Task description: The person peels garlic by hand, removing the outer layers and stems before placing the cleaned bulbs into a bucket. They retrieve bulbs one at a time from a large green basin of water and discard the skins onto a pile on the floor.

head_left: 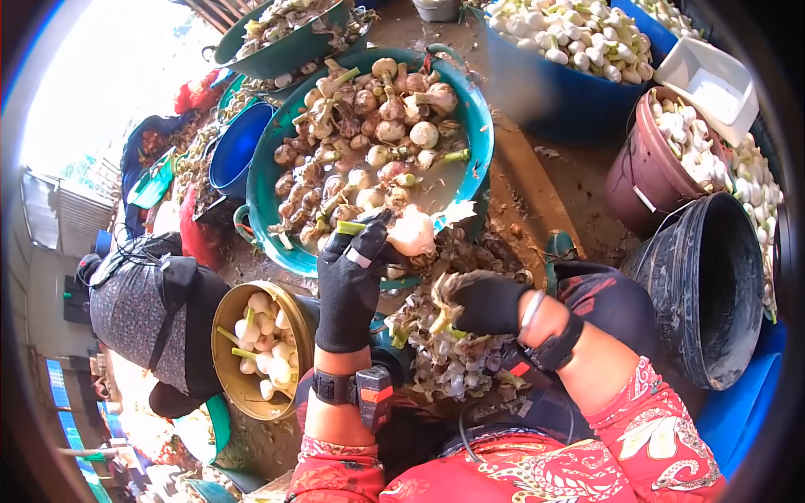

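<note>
My left hand, in a black glove, is closed around a garlic bulb over the near rim of a green tub. The bulb is pale and mostly bare, with a flap of white skin at its right side. A cut green stem end shows at the left of the hand. My right hand, also gloved, is closed on a tuft of dry garlic skin, its fingertips partly hidden. Beneath both hands lies a heap of peelings. Unpeeled garlic bulbs and murky water are in the tub.
A yellow bucket of peeled bulbs stands at the left, near another seated person. At the right are a black bucket, a maroon bucket and a white basin. A blue tub heaped with garlic stands behind.
</note>
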Available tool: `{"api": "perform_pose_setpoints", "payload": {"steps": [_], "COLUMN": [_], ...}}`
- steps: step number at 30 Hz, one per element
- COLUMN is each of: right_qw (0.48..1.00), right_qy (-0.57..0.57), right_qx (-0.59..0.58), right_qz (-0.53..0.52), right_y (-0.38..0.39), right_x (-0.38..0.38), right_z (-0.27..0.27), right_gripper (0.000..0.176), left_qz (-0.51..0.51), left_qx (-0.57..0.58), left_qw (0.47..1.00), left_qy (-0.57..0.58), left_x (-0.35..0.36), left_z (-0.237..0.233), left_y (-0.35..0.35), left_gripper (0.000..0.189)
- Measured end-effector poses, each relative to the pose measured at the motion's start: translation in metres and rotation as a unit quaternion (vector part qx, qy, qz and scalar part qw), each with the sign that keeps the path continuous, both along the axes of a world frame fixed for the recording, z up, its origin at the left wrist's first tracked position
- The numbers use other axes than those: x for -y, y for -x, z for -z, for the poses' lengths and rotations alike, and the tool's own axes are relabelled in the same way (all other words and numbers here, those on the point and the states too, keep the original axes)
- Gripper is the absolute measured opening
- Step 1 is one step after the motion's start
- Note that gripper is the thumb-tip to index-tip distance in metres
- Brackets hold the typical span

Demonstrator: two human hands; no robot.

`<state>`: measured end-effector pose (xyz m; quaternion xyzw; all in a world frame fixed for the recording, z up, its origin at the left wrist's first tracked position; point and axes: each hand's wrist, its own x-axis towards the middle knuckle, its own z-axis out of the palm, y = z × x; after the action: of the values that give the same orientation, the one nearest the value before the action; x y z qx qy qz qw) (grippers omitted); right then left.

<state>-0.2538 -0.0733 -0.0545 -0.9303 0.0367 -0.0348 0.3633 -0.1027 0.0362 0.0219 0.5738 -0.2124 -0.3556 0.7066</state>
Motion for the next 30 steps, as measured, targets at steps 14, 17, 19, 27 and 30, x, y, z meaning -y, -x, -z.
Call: {"api": "perform_pose_setpoints", "payload": {"steps": [14,17,19,27,30], "right_qw": [0.934,0.942,0.947,0.983,0.986], "right_qy": [-0.144,-0.066,-0.050,0.072,0.086], "right_qx": [0.230,0.239,0.232,0.020,-0.075], "right_qz": [0.230,0.224,0.216,0.167,0.125], "right_y": [-0.006,-0.010,-0.010,-0.003,0.002], "right_x": [0.021,0.017,0.013,0.003,0.014], "right_z": [-0.057,-0.047,-0.046,-0.010,-0.016], "right_gripper": [0.020,0.017,0.016,0.015,0.018], "left_qz": [0.029,0.033,0.028,-0.003,0.006], "left_qx": [0.255,0.322,0.355,0.065,-0.040], "left_qw": [0.966,0.945,0.932,0.998,0.997], "left_qy": [-0.023,-0.047,-0.061,-0.008,0.061], "left_x": [0.013,0.014,0.013,0.000,-0.001], "left_z": [0.002,0.004,0.006,-0.004,0.004], "left_y": [0.018,0.015,0.014,-0.002,-0.002], "left_gripper": [0.018,0.019,0.019,0.026,0.028]}}
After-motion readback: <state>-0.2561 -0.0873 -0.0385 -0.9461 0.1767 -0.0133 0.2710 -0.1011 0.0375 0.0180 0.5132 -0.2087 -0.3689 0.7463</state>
